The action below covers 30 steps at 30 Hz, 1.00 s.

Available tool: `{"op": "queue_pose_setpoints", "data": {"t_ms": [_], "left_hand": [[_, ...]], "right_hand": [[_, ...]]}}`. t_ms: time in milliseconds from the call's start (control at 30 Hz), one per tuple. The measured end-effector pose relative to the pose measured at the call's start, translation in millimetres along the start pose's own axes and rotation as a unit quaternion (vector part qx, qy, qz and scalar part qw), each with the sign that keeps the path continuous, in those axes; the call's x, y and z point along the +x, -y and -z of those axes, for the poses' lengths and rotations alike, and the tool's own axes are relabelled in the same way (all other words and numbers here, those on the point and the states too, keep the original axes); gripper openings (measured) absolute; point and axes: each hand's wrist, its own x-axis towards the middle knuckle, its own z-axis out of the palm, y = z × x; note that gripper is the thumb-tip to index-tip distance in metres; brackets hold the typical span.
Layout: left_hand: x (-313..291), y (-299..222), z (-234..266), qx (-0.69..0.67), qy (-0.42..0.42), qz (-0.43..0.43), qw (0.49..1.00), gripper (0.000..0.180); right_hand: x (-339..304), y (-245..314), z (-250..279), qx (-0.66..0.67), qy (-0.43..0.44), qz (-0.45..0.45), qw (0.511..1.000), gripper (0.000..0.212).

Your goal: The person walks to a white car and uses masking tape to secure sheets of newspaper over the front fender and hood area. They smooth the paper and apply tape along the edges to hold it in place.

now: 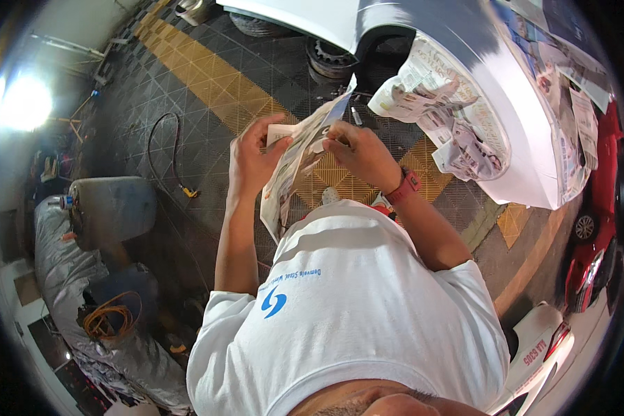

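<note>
A sheet of newspaper [295, 163] hangs upright in front of my chest, seen nearly edge-on. My left hand [252, 158] has its left edge between thumb and fingers, beside a small pale strip [279, 132] at the top. On the other side, my right hand [357, 151] pinches the sheet near its upper right part, fingers curled in. A red watch [403, 186] is on my right wrist. Just ahead of my hands, a small white tube-like item [356, 116] lies on the floor.
A white and grey car body [457, 31] stands ahead right, its wheel opening edged with newspaper [430, 104]. Wheels [329, 59] lie beside it. A dark hose [177, 145] crosses the tiled floor. Left are a silver cover [62, 236], an orange cord [111, 319] and a bright lamp [24, 102].
</note>
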Motion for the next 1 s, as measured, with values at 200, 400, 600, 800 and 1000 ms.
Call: {"op": "queue_pose_setpoints", "data": {"t_ms": [200,400,600,800,1000], "left_hand": [[-3.4,4.5,9.1,-0.066,0.054,0.042,0.995,0.024],[-9.3,-5.8,19.6,0.055,0.06,0.033,0.996,0.023],[-17.5,-20.6,32.5,0.126,0.084,0.025,0.988,0.023],[-30.4,-12.3,66.0,0.106,0.039,-0.008,0.994,0.014],[-45.1,-32.2,154.5,0.07,-0.009,0.064,0.995,0.022]], "right_hand": [[34.3,28.0,-17.4,-0.037,0.013,0.081,0.996,0.036],[46.1,42.6,-17.1,-0.097,0.017,0.059,0.993,0.043],[49.1,50.0,-24.0,-0.123,0.039,0.069,0.989,0.045],[7.9,26.9,-37.5,-0.095,0.022,0.204,0.974,0.041],[-2.1,-152.9,42.9,-0.238,0.053,0.064,0.968,0.067]]}}
